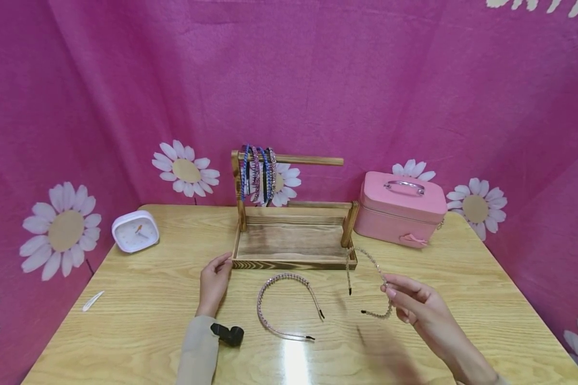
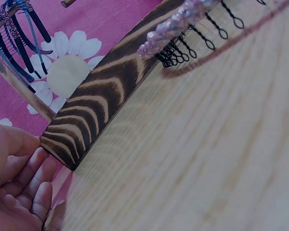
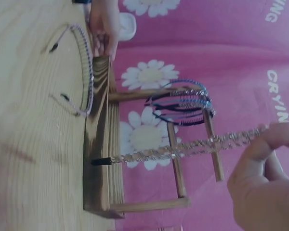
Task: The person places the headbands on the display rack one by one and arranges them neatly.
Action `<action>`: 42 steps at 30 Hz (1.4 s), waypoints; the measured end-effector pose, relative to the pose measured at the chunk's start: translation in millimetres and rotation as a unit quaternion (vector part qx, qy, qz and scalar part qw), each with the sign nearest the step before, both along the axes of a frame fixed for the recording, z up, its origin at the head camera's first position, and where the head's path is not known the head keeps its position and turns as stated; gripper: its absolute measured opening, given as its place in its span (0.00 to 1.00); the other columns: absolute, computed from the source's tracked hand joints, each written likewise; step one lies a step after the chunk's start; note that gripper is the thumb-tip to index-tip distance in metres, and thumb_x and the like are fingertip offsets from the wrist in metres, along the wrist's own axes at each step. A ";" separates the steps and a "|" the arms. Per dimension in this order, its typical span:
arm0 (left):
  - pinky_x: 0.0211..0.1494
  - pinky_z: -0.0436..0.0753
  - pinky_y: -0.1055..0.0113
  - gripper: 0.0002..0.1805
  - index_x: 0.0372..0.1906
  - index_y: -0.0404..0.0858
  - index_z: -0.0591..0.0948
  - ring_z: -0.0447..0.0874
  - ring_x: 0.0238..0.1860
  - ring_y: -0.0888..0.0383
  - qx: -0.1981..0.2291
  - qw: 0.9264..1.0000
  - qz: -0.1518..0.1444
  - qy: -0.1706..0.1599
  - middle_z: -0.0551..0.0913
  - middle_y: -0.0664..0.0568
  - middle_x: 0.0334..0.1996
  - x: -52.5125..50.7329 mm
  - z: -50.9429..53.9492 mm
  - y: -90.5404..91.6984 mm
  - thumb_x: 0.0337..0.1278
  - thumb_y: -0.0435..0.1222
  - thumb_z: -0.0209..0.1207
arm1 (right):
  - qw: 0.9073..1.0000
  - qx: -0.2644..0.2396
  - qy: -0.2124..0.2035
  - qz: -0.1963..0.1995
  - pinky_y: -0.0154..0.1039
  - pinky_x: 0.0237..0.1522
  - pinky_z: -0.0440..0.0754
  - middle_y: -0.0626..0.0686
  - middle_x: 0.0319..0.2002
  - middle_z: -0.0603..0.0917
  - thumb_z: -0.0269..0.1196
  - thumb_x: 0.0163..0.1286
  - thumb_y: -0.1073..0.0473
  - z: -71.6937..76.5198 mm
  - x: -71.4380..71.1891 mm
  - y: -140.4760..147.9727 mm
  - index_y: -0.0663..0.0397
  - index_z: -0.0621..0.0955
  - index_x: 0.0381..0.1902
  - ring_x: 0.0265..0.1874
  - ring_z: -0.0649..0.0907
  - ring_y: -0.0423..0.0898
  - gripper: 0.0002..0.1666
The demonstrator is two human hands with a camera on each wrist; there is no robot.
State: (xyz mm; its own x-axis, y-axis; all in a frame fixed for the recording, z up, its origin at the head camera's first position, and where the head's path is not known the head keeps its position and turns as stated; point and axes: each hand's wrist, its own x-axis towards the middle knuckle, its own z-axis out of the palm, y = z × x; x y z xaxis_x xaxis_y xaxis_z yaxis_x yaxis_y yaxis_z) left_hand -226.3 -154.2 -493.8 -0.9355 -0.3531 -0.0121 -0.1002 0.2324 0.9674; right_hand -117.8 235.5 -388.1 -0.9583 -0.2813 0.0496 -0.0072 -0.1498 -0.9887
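Note:
My right hand [image 1: 426,313] pinches a thin headband [image 1: 378,267] covered in small sparkly beads, with black end tips. It is held up off the table, in front of the stand's right end; the right wrist view shows this headband [image 3: 183,148] nearly edge-on. My left hand [image 1: 215,280] grips the front left corner of a wooden stand [image 1: 294,264] with thumb and fingertips, seen close in the left wrist view at the striped wood edge [image 2: 94,103]. Another beaded headband [image 1: 260,305] lies on the table between the hands. Several blue and pink headbands [image 1: 265,174] hang on the stand's upper bar.
A pink case [image 1: 402,208] with a silver handle stands right of the wooden stand. A white clock [image 1: 136,231] sits at the table's back left, and a white hair clip [image 1: 93,301] lies near the left edge. Behind hangs a magenta daisy curtain [image 1: 289,69].

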 end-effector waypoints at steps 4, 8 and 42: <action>0.45 0.73 0.72 0.17 0.57 0.34 0.81 0.76 0.43 0.59 -0.001 1.000 -0.003 -0.004 0.83 0.39 0.50 0.6 0.1 -0.5 0.69 0.34 0.52 | 0.997 -0.022 -0.007 -0.072 0.26 0.31 0.73 0.37 0.41 0.87 0.52 0.74 0.69 3.8 -11.1 -0.8 0.36 0.86 0.47 0.35 0.79 0.31 0.23; 0.46 0.73 0.70 0.17 0.56 0.33 0.81 0.77 0.44 0.58 -0.005 1.000 -0.002 -0.003 0.83 0.38 0.50 1.1 0.4 -0.6 0.69 0.34 0.52 | 0.992 -0.052 0.002 -0.119 0.26 0.31 0.74 0.38 0.39 0.88 0.53 0.74 0.68 7.9 -24.8 -2.5 0.38 0.87 0.45 0.33 0.79 0.32 0.21; 0.47 0.73 0.70 0.17 0.57 0.34 0.81 0.78 0.46 0.56 0.002 1.000 -0.006 -0.008 0.82 0.38 0.51 0.9 0.4 -0.8 0.69 0.34 0.52 | 0.973 -0.137 -0.001 -0.188 0.23 0.33 0.75 0.42 0.30 0.84 0.56 0.72 0.69 41.2 -165.0 -31.6 0.41 0.87 0.34 0.27 0.76 0.33 0.18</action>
